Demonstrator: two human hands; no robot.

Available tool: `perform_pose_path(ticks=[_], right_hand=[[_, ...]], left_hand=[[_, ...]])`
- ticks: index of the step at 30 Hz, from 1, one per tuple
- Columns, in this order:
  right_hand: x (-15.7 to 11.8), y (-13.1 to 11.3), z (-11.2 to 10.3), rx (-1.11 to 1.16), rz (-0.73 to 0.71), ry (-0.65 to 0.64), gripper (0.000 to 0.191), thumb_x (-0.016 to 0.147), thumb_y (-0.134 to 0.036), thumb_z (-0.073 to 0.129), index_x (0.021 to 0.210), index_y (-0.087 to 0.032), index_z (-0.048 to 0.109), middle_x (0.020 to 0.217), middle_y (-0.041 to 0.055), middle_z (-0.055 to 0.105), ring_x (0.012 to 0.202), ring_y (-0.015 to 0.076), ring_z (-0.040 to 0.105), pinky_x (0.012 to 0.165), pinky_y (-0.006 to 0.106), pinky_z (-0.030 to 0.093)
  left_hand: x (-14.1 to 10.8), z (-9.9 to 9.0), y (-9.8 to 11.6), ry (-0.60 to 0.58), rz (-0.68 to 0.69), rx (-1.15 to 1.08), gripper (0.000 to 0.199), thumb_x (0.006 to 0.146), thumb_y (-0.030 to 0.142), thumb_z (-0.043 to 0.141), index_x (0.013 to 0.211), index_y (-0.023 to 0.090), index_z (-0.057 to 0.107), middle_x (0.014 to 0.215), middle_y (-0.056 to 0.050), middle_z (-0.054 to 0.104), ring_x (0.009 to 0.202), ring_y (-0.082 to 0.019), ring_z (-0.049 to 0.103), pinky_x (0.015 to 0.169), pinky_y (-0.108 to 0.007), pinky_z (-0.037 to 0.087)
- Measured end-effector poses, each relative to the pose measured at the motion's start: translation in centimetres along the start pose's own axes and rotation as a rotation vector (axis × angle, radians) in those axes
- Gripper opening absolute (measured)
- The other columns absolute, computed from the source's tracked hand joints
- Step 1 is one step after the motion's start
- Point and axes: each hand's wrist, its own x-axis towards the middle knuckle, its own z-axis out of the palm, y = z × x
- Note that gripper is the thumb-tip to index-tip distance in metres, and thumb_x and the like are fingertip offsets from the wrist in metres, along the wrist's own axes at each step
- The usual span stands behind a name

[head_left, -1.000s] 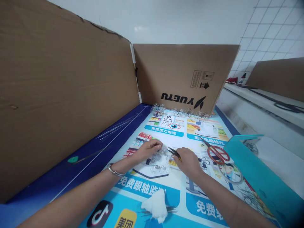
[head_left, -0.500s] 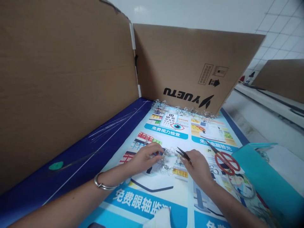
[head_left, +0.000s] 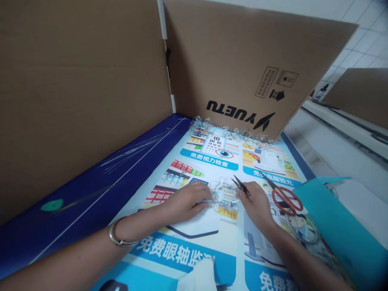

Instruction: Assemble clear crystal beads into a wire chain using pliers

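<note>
On a printed poster (head_left: 209, 161) spread over a blue counter (head_left: 100, 190), the left hand (head_left: 186, 200) and right hand (head_left: 256, 204) sit close together on either side of a tangle of clear loops (head_left: 222, 198), which lies near the poster's middle. The left fingers (head_left: 197, 193) are closed up side by side, curled down at the tangle's left edge and touching it – whether they actually pinch it cannot be told from this view. The right fingers (head_left: 250, 194) are shut on black tweezers (head_left: 241, 186), whose tips point up and left, just beside the tangle. Red-handled scissors (head_left: 284, 201) lie to the right of the right hand, with a teal folder (head_left: 333, 210) just past them. A bangle (head_left: 119, 238) circles the left wrist. A tissue (head_left: 198, 277) lies on the poster below the hands, and a heap of clear scraps (head_left: 230, 133) sits along the cardboard wall (head_left: 242, 60) at the poster's far edge.
</note>
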Motion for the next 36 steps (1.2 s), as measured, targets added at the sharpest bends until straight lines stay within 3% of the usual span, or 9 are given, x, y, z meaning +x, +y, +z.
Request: perform_pose_path(ticks=[7,12,20,28,34,36], right_hand=[[-0.7,-0.4,0.2,-0.167,-0.145,-0.029,0.023,0.082,-0.035,0.046,0.093,-0.021,0.059,0.082,0.0063,0.052,0.082,0.0203,0.046,0.073,0.031,0.033],[-1.1,-0.6,0.1,-0.194,-0.261,-0.012,0.028,0.083,-0.034,0.045,0.104,-0.020,0.058,0.087,0.0076,0.053,0.086,0.0214,0.045,0.076,0.033,0.033],[-1.2,-0.7,-0.4,-0.261,-0.171,-0.012,0.030,0.084,-0.037,0.042,0.103,-0.020,0.058,0.087,0.0075,0.053,0.086,0.0209,0.045,0.076,0.032,0.032],[-1.3,-0.7,-0.9,-0.255,-0.129,-0.038,0.028,0.084,-0.038,0.042,0.099,-0.020,0.059,0.086,0.0070,0.053,0.085,0.0200,0.045,0.075,0.030,0.030],[-1.3,-0.5,-0.8,-0.261,-0.130,-0.038,0.028,0.085,-0.038,0.042,0.100,-0.020,0.058,0.088,0.0072,0.053,0.087,0.0204,0.044,0.076,0.031,0.029],[-1.3,-0.3,-0.9,-0.258,-0.137,-0.037,0.028,0.085,-0.038,0.042,0.101,-0.020,0.058,0.089,0.0073,0.053,0.088,0.0206,0.044,0.076,0.031,0.030]], left_hand=[[-0.8,0.4,0.1,0.025,0.017,0.064,0.018,0.084,0.025,0.049,0.099,0.018,0.054,0.091,-0.006,0.055,0.090,-0.020,0.047,0.080,-0.033,0.038],[-1.1,0.6,0.1,0.081,0.027,0.092,0.014,0.085,0.025,0.046,0.087,0.017,0.057,0.081,-0.004,0.056,0.084,-0.019,0.048,0.077,-0.031,0.037],[-1.1,0.6,0.4,0.079,-0.035,0.094,0.021,0.085,0.029,0.046,0.071,0.016,0.055,0.071,-0.003,0.054,0.076,-0.017,0.050,0.068,-0.026,0.038],[-1.5,0.6,1.4,-0.018,-0.055,0.111,0.023,0.084,0.029,0.045,0.066,0.016,0.050,0.068,-0.001,0.054,0.071,-0.015,0.051,0.064,-0.024,0.037],[-1.7,-0.6,1.9,-0.048,-0.007,0.006,0.014,0.084,0.026,0.046,0.080,0.019,0.057,0.078,-0.001,0.059,0.074,-0.013,0.054,0.064,-0.022,0.038],[-1.7,-1.0,1.8,0.026,-0.013,-0.070,0.015,0.085,0.024,0.044,0.083,0.019,0.058,0.080,-0.001,0.060,0.075,-0.012,0.054,0.066,-0.022,0.039]])
